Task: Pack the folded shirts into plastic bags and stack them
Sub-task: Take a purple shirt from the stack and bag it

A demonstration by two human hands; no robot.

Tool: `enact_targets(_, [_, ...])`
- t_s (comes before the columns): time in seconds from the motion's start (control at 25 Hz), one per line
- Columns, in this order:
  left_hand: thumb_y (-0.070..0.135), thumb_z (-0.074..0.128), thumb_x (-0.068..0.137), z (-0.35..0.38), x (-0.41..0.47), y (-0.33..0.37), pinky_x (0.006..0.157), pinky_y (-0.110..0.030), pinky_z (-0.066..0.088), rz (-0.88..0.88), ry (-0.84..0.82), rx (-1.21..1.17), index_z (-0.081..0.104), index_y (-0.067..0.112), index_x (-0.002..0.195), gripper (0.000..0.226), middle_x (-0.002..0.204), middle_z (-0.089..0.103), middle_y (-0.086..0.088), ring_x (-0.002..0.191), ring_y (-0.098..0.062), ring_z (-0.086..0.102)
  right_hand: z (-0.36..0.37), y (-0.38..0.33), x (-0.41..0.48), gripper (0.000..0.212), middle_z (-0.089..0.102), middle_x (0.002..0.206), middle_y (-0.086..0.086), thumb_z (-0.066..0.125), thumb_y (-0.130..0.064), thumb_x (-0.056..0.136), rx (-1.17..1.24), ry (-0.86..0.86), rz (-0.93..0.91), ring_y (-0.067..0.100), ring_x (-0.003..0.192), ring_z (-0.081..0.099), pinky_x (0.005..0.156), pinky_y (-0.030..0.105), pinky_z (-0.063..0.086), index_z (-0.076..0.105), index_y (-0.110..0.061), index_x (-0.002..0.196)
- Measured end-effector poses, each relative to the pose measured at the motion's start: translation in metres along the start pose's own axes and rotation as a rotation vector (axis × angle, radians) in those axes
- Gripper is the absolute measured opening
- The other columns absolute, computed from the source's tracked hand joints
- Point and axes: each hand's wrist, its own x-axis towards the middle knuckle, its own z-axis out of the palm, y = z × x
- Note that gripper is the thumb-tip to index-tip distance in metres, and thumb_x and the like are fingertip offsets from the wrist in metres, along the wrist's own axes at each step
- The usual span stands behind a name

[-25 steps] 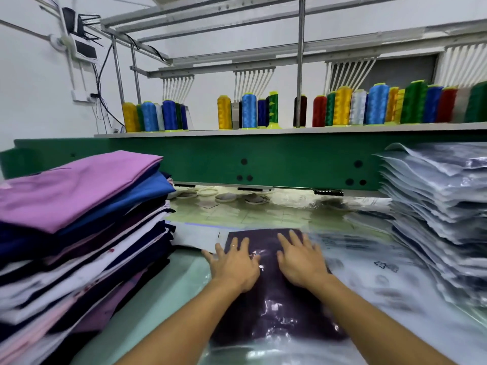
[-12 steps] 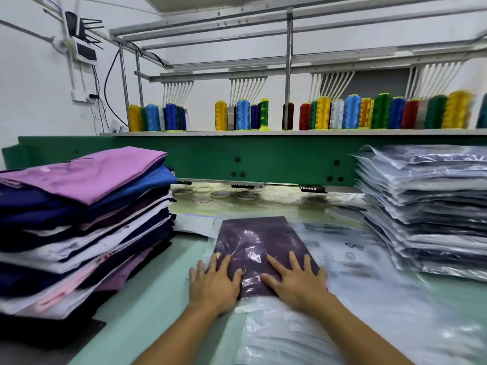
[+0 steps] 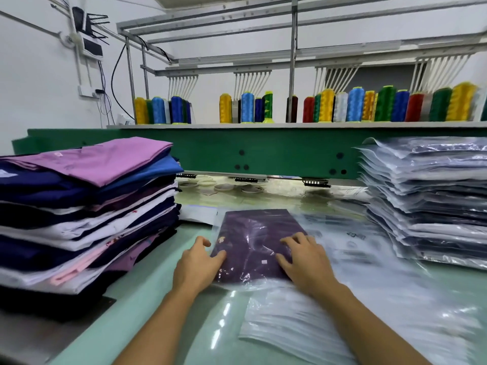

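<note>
Two hands work on one packed shirt. The dark purple shirt (image 3: pixel 259 234) lies flat inside a clear plastic bag (image 3: pixel 238 284) at the middle of the pale green table (image 3: pixel 147 320), on top of a loose pile of empty bags (image 3: pixel 297 320) that spreads to the near right.

The left hand (image 3: pixel 197 263) sits at the bag's left edge, fingers bent and thumb lying on the plastic. I cannot tell whether it pinches the edge or only rests there. The right hand (image 3: pixel 304 262) lies on the near right part of the shirt, its fingers spread and slightly bent, pressing down and holding nothing.

There are two stacks. On the left is one of unbagged folded shirts (image 3: pixel 87 206), with a pink-purple one on top, blue below it, then navy, white and pink layers, about a dozen, too compressed to count exactly. On the right is one of bagged shirts (image 3: pixel 427 204), well over ten high.

At the far side, a green machine beam (image 3: pixel 276 151) carries a shelf of thread cones (image 3: pixel 354 105) in four groups, more than twenty in all, overlapping too much for an exact count.
</note>
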Motion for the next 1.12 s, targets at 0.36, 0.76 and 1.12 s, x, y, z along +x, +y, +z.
enact_targets(0.36, [0.001, 0.061, 0.088, -0.008, -0.001, 0.016, 0.036, -0.019, 0.027, -0.02, -0.402, -1.172, 0.064, 0.008, 0.119, 0.033, 0.069, 0.054, -0.003, 0.041, -0.011, 0.033, -0.002, -0.051, -0.006, 0.021, 0.055, 0.11, -0.009, 0.052, -0.027, 0.092, 0.077, 0.019, -0.262, 0.018, 0.104, 0.051, 0.081, 0.033, 0.04, 0.056, -0.028, 0.113])
enact_targets(0.76, [0.013, 0.076, 0.085, -0.004, -0.009, 0.023, 0.036, -0.017, 0.028, 0.014, -0.482, -1.236, 0.059, 0.007, 0.124, 0.043, 0.059, 0.044, 0.001, 0.042, -0.007, 0.034, -0.012, -0.082, -0.015, 0.015, 0.06, 0.08, -0.009, 0.061, -0.034, 0.099, 0.122, 0.521, -0.452, 0.016, 0.068, 0.054, 0.051, 0.033, 0.048, 0.073, -0.027, 0.106])
enact_targets(1.12, [-0.002, 0.059, 0.093, -0.007, -0.002, 0.023, 0.035, -0.014, 0.026, -0.109, -0.334, -1.574, 0.056, 0.009, 0.105, 0.017, 0.059, 0.04, 0.002, 0.042, -0.005, 0.033, -0.015, -0.071, -0.013, 0.013, 0.058, 0.076, -0.01, 0.063, -0.031, 0.091, 0.133, 0.497, -0.298, 0.014, 0.066, 0.051, 0.044, 0.032, 0.043, 0.06, -0.025, 0.08])
